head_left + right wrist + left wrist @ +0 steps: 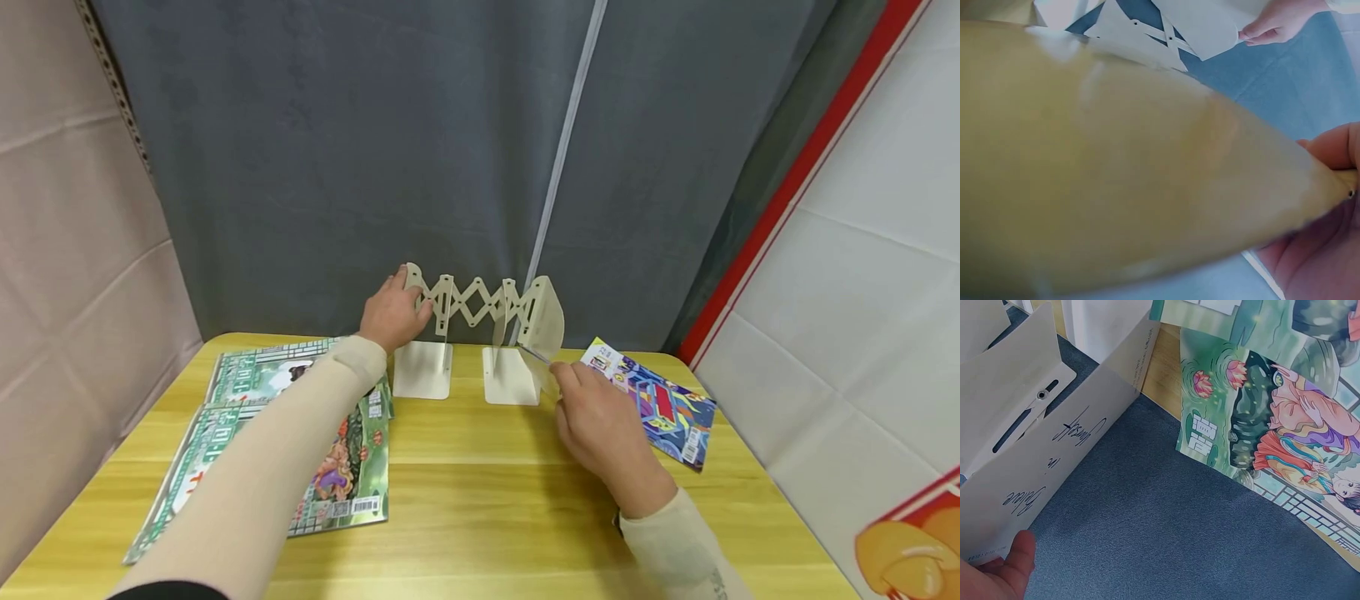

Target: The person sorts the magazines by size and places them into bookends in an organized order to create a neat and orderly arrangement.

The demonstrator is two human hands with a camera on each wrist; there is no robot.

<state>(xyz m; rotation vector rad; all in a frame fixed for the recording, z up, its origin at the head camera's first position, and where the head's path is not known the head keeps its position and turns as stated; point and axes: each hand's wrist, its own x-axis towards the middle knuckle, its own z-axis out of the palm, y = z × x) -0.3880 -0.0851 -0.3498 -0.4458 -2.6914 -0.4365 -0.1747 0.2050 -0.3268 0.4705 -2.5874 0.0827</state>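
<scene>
bookend: cream expandable bookend (480, 321) with scissor lattice between 2 end plates, stands upright at the far middle of the counter, just in front of the grey curtain; 2 flat feet rest on the counter top
left end plate: (1041, 444) script lettering on its face in left wrist view, slot with a rivet above it
left hand: (392, 315) grip closed around the top of the left end plate, fingers curled over its edge; only a fingertip (1017, 553) shows at the plate's lower edge in left wrist view
right hand: (600, 421) grip pinching the lower edge of the right end plate (543, 321), thumb and fingers closed on it; right wrist view mostly filled by that blurred plate, fingers (1335, 147) at its tip
green magazines: 2 green-covered magazines (300, 433) lie flat, overlapped, on the left of the counter, partly under the left forearm; corner near the bookend's left foot
colourful booklet: (660, 404) lies flat on the right of the counter, just beyond the right hand
counter: yellow wood-grain top (480, 500)
curtain: grey cloth (337, 150) behind the counter
right wall: white panel with red stripe (795, 183)
</scene>
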